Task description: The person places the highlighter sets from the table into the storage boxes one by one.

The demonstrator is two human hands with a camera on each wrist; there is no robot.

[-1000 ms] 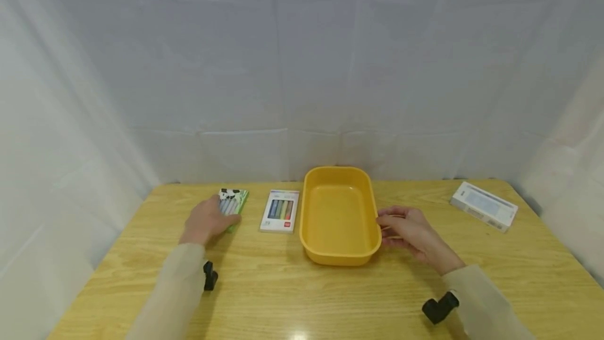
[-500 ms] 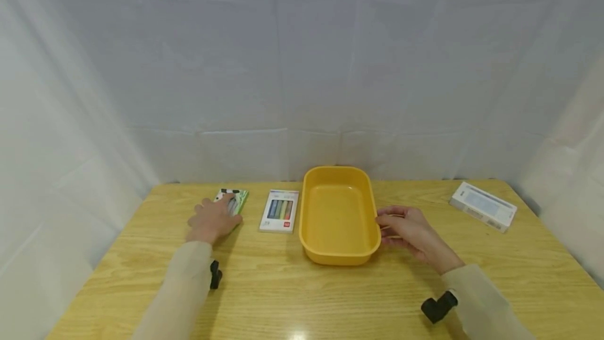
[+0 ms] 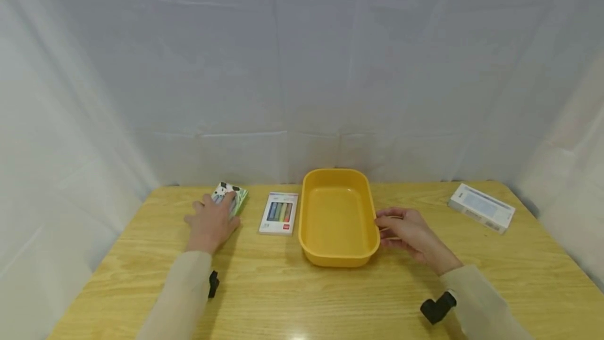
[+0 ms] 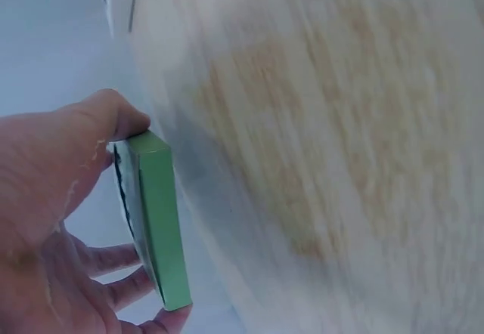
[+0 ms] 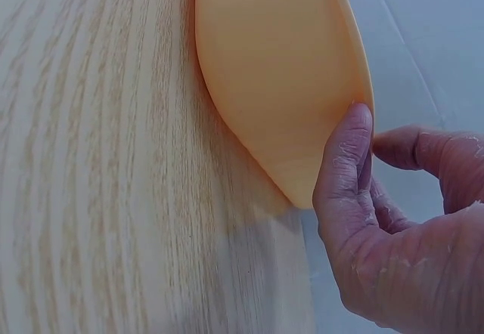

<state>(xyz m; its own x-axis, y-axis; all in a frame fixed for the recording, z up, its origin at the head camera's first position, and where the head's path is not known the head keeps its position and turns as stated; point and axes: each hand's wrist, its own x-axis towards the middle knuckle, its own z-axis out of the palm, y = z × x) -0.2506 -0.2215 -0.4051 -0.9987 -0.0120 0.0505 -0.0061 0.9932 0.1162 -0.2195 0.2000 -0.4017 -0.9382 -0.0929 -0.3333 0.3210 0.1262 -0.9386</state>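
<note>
My left hand (image 3: 212,224) grips a flat green-and-white box (image 3: 225,193) with a cow-patch print, at the table's left rear. In the left wrist view, my thumb lies on one end of this green box (image 4: 162,221) and my fingers reach round its other end. My palm hides part of its front. My right hand (image 3: 412,235) is at the right side of a yellow plastic tray (image 3: 337,260). In the right wrist view, my fingers (image 5: 350,141) lie against the tray's outer wall (image 5: 276,62) and my thumb meets its rim.
Between the green box and the tray lies a flat white box (image 3: 278,214) with coloured sticks showing in its window. Another white box (image 3: 482,206) lies slanted at the right rear of the wooden table (image 3: 264,298). Pale curtains (image 3: 302,67) hang behind and beside it.
My left hand has shifted its fingers round the green box, and the box's far edge has risen a little. My right hand and the tray have stayed in place.
</note>
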